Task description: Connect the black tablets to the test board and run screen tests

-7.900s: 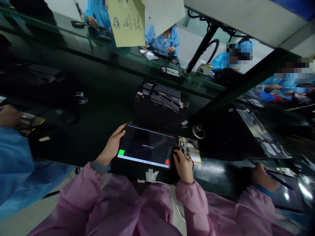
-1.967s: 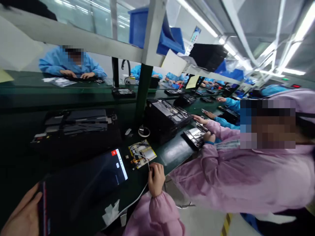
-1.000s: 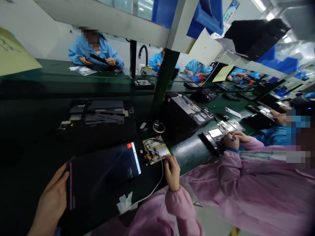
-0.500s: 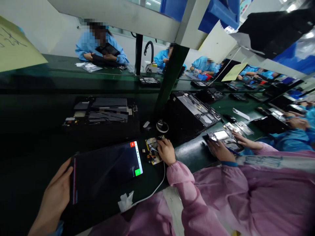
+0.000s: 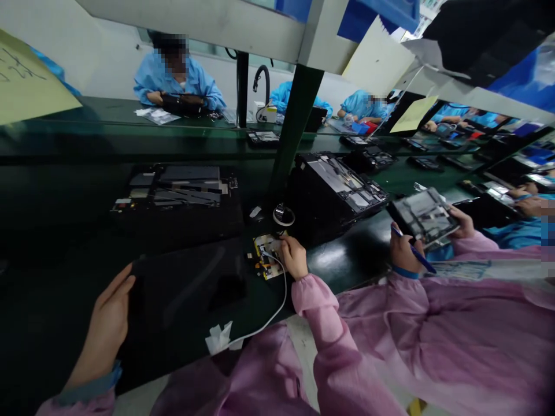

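My left hand grips the left edge of a dark tablet screen, with the thumb on top and the other fingers partly hidden. The screen's surface is black and faintly reflective. To the right of it lies a small circuit board with yellow edges and several loose flex connectors. My right hand closes its fingers on the board's upper right edge. A white cable runs from the board down to white tape near the table's front edge.
Stacked opened tablets stand behind the screen, and another stack stands right of the post. A coil of white-rimmed tape sits by its foot. At right a co-worker's hands hold an opened tablet and a blue pen.
The tablet screen was lit at its right edge with red and green squares; now it is dark. My right hand has shifted slightly on the board. The co-worker has lifted the opened tablet.
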A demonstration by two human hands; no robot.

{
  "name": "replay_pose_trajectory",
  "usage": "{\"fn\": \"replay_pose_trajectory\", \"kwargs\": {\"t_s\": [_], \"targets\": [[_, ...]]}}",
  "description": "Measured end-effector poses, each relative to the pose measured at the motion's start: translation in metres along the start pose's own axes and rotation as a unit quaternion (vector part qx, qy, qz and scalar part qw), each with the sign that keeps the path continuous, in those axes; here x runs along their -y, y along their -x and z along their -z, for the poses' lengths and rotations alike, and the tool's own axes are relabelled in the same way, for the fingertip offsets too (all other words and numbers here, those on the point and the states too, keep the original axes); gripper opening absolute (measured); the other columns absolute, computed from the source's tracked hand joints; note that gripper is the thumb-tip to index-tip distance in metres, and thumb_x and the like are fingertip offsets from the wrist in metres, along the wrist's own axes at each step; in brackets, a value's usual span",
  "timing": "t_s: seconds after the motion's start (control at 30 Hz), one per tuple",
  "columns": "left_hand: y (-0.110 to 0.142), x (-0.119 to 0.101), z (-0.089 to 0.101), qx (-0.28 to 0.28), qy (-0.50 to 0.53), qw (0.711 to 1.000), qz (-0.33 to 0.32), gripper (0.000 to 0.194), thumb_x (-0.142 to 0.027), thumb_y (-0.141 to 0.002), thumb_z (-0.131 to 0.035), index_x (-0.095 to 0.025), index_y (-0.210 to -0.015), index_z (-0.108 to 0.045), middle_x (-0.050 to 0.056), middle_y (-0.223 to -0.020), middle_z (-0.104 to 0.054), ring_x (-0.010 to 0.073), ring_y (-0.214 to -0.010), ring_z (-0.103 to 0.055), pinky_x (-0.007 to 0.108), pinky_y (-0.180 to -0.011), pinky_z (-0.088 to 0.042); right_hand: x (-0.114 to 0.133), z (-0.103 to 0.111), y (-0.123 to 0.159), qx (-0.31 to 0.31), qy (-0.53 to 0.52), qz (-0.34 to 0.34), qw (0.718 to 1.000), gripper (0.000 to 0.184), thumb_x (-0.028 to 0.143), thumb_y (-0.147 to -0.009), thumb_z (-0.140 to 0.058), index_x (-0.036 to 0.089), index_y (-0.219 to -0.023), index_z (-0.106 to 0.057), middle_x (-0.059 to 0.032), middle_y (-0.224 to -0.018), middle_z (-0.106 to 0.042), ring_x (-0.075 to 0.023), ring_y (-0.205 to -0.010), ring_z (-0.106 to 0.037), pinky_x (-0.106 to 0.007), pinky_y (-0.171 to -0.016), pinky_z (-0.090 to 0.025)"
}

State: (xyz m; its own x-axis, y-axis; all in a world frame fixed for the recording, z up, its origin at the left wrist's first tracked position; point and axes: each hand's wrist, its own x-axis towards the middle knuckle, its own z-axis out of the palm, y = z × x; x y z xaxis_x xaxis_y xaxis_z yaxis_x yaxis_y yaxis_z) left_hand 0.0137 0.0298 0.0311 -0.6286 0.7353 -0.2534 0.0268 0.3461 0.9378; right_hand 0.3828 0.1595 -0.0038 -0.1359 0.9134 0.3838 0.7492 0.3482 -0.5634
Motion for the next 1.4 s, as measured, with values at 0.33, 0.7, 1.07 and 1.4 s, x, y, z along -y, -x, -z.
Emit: {"fn": "replay_pose_trajectory", "kwargs": {"t_s": [0.33,0.7,1.07,1.4], "targets": [[0.049,-0.031,-0.024,0.037,-0.311,0.896,-0.316,0.042,-0.043,-0.094,-0.041,-0.015,-0.12,-0.059,0.015,-0.134,-0.055,0.0315,-0.127,-0.05,0.045,-0.109,-0.037,0.011,0.004,0.017,0.079,0.015,0.083,0.993,0.028,0.014,-0.082,-0.054,0.022,-0.106,-0.067,-0.0047,-0.089,-0.067,-0.0224,-0.091,-0.055,-0.034,-0.082,-0.042],[0.119,-0.032,-0.193,0.329,-0.466,0.68,-0.461,0.038,-0.038,-0.094,-0.049,-0.022,-0.127,-0.056,0.009,-0.089,-0.075,0.026,-0.075,-0.072,0.033,-0.065,-0.054,-0.023,0.06,0.092,-0.073,0.071,-0.076,0.992,0.032,0.019,-0.087,-0.046,0.015,-0.116,-0.059,-0.0096,-0.092,-0.061,-0.0248,-0.088,-0.054,-0.04,-0.08,-0.047],[0.109,-0.019,-0.189,0.314,-0.445,0.696,-0.467,0.025,-0.026,-0.097,-0.043,-0.023,-0.108,-0.065,0.005,-0.098,-0.073,0.0198,-0.085,-0.07,0.028,-0.07,-0.051,0.008,0.051,0.071,0.126,-0.012,0.149,0.981,0.015,0.021,-0.095,-0.051,0.022,-0.096,-0.066,-0.0065,-0.1,-0.066,-0.0221,-0.11,-0.051,-0.039,-0.093,-0.041],[0.12,-0.018,-0.189,0.301,-0.401,0.718,-0.483,0.02,-0.012,-0.091,-0.043,-0.017,-0.097,-0.061,0.007,-0.094,-0.068,0.02,-0.088,-0.065,0.032,-0.081,-0.052,0.025,0.049,0.074,0.123,0.007,0.189,0.974,0.017,0.02,-0.096,-0.048,0.018,-0.09,-0.064,-0.0062,-0.087,-0.064,-0.0206,-0.092,-0.052,-0.038,-0.089,-0.038]]}}
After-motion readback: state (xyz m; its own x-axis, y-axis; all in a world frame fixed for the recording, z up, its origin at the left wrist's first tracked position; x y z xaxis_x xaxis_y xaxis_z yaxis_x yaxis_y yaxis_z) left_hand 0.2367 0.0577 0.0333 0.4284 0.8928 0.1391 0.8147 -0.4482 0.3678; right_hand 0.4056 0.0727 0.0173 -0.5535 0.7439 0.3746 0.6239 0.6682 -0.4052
